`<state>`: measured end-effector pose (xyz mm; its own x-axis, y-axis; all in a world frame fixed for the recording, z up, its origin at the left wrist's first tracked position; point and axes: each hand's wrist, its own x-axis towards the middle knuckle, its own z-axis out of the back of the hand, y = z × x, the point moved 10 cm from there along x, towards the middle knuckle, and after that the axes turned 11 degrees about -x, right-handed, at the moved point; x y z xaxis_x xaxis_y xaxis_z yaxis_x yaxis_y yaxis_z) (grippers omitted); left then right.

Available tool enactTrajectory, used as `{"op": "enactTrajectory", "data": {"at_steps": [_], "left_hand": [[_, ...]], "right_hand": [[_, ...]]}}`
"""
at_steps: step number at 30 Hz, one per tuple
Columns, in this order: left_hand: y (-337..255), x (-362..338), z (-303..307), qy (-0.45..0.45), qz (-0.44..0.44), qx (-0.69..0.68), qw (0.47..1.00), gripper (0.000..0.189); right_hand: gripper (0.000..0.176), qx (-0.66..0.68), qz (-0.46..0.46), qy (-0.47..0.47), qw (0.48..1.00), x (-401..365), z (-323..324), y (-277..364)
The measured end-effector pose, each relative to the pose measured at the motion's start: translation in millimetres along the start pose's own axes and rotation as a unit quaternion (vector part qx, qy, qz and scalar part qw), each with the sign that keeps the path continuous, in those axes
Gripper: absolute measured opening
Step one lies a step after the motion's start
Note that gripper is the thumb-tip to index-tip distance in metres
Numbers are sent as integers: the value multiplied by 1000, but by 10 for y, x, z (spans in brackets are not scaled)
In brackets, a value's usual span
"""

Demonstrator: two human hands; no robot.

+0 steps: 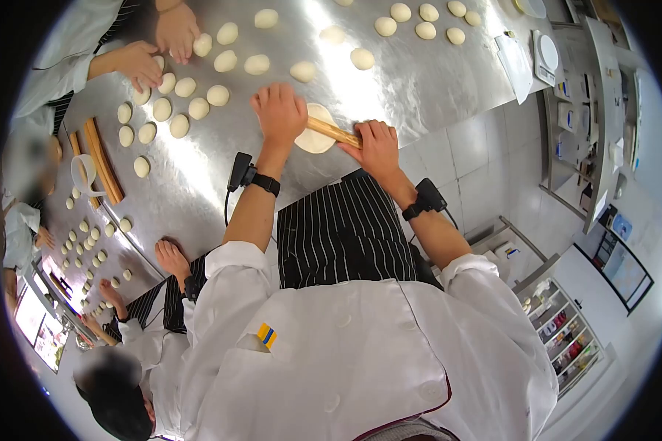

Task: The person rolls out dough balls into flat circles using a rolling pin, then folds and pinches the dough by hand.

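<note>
Surface: a steel worktable filled the upper half of the frame, with tiled floor to its right and shelving in the lower right.
Left hand: the left hand lay palm-down over the left end of a wooden rolling pin, fingers loosely spread and bearing on it, just above the frame's centre.
Right hand: the right hand was curled over the pin's other end, gripping it from above.
Dough disc: a pale dough disc lay flat on the steel under the pin, between the two hands, its edge showing on both sides of the pin.
Dough balls: round dough balls sat in loose rows at upper left, and more lay along the top edge towards the right.
Co-worker: another person's hands rested among the balls in the upper left corner.
Progress: judging by the table, one piece was part-flattened, nearly every other piece remained a ball, and no finished stack of discs showed.
Other tools: spare wooden pins lay at left, well apart from the hands, and a small scale stood at upper right.
</note>
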<state>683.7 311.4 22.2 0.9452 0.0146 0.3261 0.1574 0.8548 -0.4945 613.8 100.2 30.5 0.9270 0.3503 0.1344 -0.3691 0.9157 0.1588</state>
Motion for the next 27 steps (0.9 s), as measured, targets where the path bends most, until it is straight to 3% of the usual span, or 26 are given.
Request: {"op": "enactTrajectory", "data": {"at_steps": [7, 10, 16, 19, 22, 24, 27], "left_hand": [[-67, 199, -30, -38, -18, 12, 999, 4], [-104, 235, -14, -52, -27, 3, 998, 4], [-6, 274, 16, -69, -5, -16, 997, 7], [-89, 345, 321, -107, -19, -118, 987, 8], [-352, 238, 708, -70, -44, -144, 986, 6], [-299, 105, 544, 46, -26, -121, 991, 4], [-232, -104, 400, 28, -89, -105, 990, 5]], "right_hand": [[49, -33, 34, -45, 998, -24, 23, 8], [47, -73, -1, 1, 997, 12, 8, -44], [47, 54, -16, 64, 996, 224, -93, -326], [46, 97, 18, 65, 993, 283, 208, -377], [45, 109, 22, 57, 992, 197, 493, -344], [44, 101, 32, 25, 994, 114, 537, -265], [42, 93, 25, 1, 995, 82, 294, -175]]}}
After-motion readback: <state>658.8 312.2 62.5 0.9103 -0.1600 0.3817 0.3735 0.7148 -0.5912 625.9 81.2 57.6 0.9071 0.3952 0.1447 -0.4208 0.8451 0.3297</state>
